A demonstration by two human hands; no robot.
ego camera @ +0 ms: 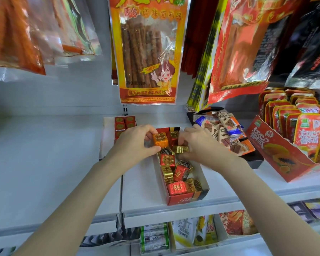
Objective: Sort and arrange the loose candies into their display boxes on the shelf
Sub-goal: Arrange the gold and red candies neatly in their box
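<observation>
Two hands work over the red box [181, 199] on the white shelf [44, 163]. I see the left hand [135, 145] at 10 o'clock of the box, its grip closed around an orange candy [161, 139], thumb below and fingers on top, holding it at the box's far end. The right hand [198, 145] sits at 2 o'clock; its grip pinches a gold candy [181, 149] between thumb and fingers, just beside the orange one. Inside the box, toward 6 o'clock, red and gold candies [175, 174] lie jumbled, some tilted. At 11 o'clock a white box [105, 137] holds small red cubes [125, 124]. At 3 o'clock a black tray [255, 159] carries brown wrapped bars [224, 128]. Snack bags [148, 52] hang at 12 o'clock.
</observation>
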